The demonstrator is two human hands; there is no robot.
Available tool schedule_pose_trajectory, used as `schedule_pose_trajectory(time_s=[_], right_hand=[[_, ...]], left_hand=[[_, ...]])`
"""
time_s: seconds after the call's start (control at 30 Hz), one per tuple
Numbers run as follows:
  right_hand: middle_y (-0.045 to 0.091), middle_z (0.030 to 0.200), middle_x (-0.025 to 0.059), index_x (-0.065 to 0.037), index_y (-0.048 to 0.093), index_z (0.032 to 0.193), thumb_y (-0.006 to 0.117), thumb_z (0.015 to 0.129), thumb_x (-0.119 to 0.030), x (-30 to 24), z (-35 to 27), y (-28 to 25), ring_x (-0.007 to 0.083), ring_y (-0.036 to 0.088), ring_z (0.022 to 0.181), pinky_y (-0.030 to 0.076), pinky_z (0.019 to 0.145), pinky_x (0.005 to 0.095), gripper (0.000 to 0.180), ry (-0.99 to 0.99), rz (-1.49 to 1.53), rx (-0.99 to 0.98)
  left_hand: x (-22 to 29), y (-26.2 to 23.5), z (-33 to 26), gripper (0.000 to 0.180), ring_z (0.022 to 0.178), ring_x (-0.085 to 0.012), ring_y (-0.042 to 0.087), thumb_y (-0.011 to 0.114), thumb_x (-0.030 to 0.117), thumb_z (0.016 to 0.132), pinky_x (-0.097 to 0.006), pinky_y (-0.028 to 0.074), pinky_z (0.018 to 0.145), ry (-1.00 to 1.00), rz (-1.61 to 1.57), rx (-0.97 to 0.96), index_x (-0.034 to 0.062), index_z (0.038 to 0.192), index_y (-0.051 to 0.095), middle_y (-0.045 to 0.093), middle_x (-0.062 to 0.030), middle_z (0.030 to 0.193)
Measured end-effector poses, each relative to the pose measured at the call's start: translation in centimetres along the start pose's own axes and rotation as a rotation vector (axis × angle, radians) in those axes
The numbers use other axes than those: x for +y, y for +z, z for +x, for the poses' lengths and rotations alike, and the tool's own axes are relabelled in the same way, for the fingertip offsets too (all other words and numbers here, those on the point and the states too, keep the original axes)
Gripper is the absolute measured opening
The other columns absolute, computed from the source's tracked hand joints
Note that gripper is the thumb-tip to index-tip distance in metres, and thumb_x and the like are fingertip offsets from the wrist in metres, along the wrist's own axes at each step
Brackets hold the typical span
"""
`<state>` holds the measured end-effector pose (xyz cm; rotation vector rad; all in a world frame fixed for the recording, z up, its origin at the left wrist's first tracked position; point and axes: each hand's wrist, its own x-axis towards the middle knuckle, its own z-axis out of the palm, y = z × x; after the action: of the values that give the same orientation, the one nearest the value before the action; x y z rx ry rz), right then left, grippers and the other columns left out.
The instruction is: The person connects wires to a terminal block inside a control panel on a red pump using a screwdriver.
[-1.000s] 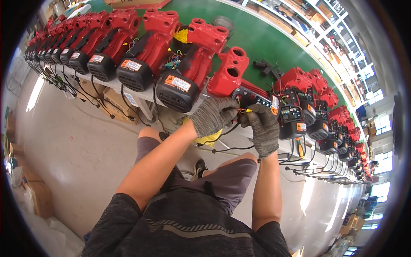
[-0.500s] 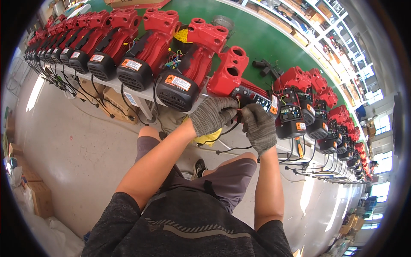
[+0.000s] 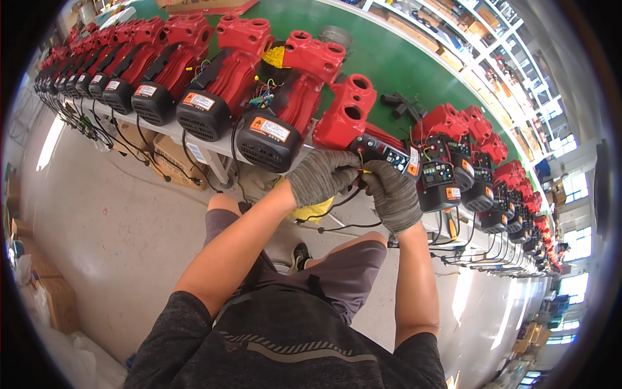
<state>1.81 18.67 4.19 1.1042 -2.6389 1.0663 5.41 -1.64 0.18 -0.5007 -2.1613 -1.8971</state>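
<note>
In front of me a red pump (image 3: pixel 341 120) lies on the bench edge, its black control box (image 3: pixel 372 146) uncovered with a circuit board (image 3: pixel 396 159) showing. Both my hands wear grey knit gloves and meet at the near side of this box. My left hand (image 3: pixel 319 176) is closed in a pinch on thin wires (image 3: pixel 361 157) that come out of the box. Against them, the fingertips of my right hand (image 3: pixel 393 198) pinch a small yellow wire cap (image 3: pixel 367 172). The wire ends are hidden between the fingers.
A long row of similar red pumps (image 3: pixel 304 84) with black motor covers runs left; more with exposed boards (image 3: pixel 439 172) stand right. Black power cords hang off the bench. A tub of yellow caps (image 3: pixel 274 57) and black fittings (image 3: pixel 403 105) sit behind. Cardboard boxes (image 3: pixel 170 159) stand underneath.
The yellow cap now shows at my right fingertips, by the wires. My right hand and forearm have shifted slightly to the right; my left hand has stayed nearly in place.
</note>
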Motion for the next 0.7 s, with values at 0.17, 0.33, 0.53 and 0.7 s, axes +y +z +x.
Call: schedule_pose_trajectory(time_s=[0.17, 0.33, 0.53, 0.7], right_hand=[[0.066, 0.076, 0.0102, -0.004, 0.065, 0.102, 0.063, 0.101, -0.023, -0.8, 0.6, 0.3, 0.0227, 0.062, 0.063, 0.05, 0.058, 0.0338, 0.02, 0.165, -0.022, -0.064], [0.064, 0.074, 0.0068, -0.002, 0.065, 0.1, 0.065, 0.1, -0.02, -3.3, 1.0, -1.1, 0.0146, 0.061, 0.059, 0.05, 0.056, 0.0309, 0.018, 0.671, 0.288, -0.221], [0.069, 0.092, 0.0138, -0.006, 0.065, 0.111, 0.067, 0.093, -0.01, -0.6, 0.4, -1.1, 0.0369, 0.067, 0.081, 0.055, 0.07, 0.0434, 0.018, -0.209, -0.176, 0.0], [0.067, 0.082, 0.0152, -0.004, 0.064, 0.107, 0.06, 0.1, -0.019, -1.0, 0.5, -0.2, 0.0304, 0.065, 0.069, 0.051, 0.061, 0.0405, 0.017, 0.008, -0.178, -0.035]], left_hand=[[-0.5, 0.2, 0.1, 0.016, 0.071, -0.0152, 0.067, 0.064, 0.005, 0.093, -0.031, 0.056, 0.068, 0.002, 0.001, -0.017, 0.0019, 0.108, 0.068, 0.069, -0.01, 0.082], [0.5, -0.1, 0.0, 0.017, 0.071, -0.0169, 0.068, 0.065, 0.005, 0.092, -0.032, 0.056, 0.069, -0.049, 0.006, -0.028, 0.0025, 0.109, 0.068, 0.069, -0.0102, 0.083], [-0.2, -0.2, 0.2, 0.016, 0.071, -0.0192, 0.069, 0.066, 0.006, 0.091, -0.034, 0.056, 0.069, -0.035, 0.023, -0.027, 0.0025, 0.107, 0.068, 0.069, -0.0118, 0.083], [-0.1, 0.0, 0.1, 0.016, 0.073, -0.0174, 0.069, 0.065, 0.004, 0.091, -0.033, 0.057, 0.069, -0.043, 0.028, -0.024, 0.0003, 0.106, 0.069, 0.07, -0.0105, 0.085]])
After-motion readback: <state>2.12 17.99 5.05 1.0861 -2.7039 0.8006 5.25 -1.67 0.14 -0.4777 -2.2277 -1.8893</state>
